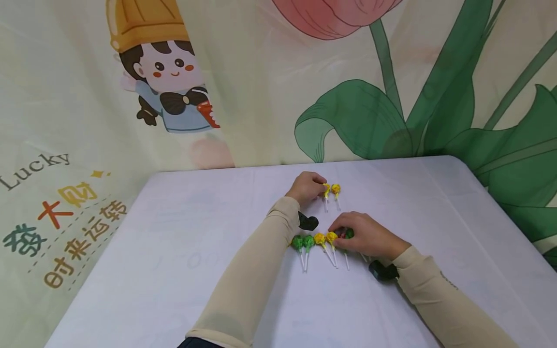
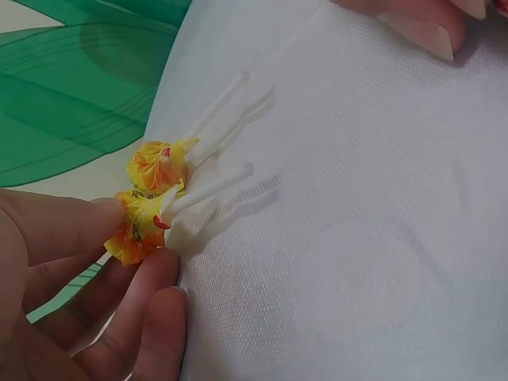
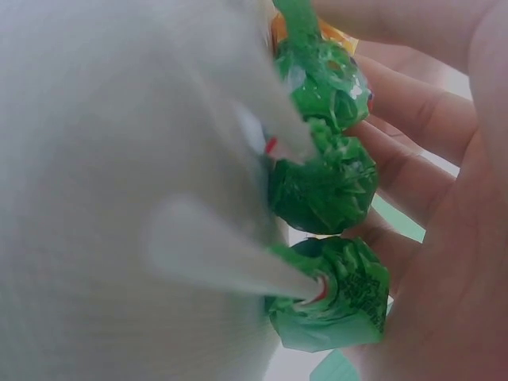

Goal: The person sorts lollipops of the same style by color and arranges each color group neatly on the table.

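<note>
My left hand (image 1: 308,187) is at the far part of the table, pinching the head of a yellow lollipop (image 2: 143,226) between thumb and fingers. Touching it is a second yellow lollipop (image 2: 159,165), its white stick pointing the same way. Nearer, my right hand (image 1: 367,234) arches over one end of a lollipop row, thumb and index finger around a yellow lollipop (image 1: 332,237). Beneath its palm lie several green lollipops, one a green lollipop (image 3: 329,294) beside the fingers. The hand partly covers these in the head view.
Left of the right hand, the row continues with another yellow lollipop (image 1: 320,239) and two green lollipops, including a green lollipop (image 1: 298,242) next to the left sleeve. A white cloth covers the table (image 1: 196,270). Behind it hangs a printed curtain (image 1: 261,96).
</note>
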{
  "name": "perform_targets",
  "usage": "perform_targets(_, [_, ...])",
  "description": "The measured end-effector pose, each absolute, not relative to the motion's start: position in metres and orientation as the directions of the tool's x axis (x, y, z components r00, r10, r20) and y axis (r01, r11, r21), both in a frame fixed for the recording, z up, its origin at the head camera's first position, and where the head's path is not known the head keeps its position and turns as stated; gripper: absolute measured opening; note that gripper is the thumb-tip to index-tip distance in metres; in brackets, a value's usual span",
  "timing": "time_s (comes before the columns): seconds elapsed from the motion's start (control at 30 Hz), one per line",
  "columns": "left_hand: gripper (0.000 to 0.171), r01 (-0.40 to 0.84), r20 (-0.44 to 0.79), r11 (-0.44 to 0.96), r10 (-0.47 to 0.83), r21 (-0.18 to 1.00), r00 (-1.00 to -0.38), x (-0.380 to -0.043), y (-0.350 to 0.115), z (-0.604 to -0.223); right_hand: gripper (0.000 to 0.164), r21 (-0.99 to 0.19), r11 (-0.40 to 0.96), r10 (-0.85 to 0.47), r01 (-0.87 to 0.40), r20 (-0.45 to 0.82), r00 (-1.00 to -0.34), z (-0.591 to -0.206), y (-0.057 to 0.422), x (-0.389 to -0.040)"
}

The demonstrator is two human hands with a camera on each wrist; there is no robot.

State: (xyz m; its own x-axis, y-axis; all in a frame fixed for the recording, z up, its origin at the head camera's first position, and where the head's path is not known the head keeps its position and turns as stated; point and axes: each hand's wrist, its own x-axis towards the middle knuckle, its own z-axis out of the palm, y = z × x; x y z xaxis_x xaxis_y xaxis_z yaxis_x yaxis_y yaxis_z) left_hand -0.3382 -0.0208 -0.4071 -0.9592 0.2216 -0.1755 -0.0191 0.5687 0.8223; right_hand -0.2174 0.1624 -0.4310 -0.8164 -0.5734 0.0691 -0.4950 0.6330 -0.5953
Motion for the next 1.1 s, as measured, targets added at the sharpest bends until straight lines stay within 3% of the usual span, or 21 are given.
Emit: perform_targets(1.1, [0.019,-0.059,-0.204,0.58,0.188,0.812,-0.961,-0.3467,-0.0145,-0.4122,0.019,-0.588,0.645,-0.564,-0.487,0.064,-0.823,-0.4302,0.1639,-0.2169])
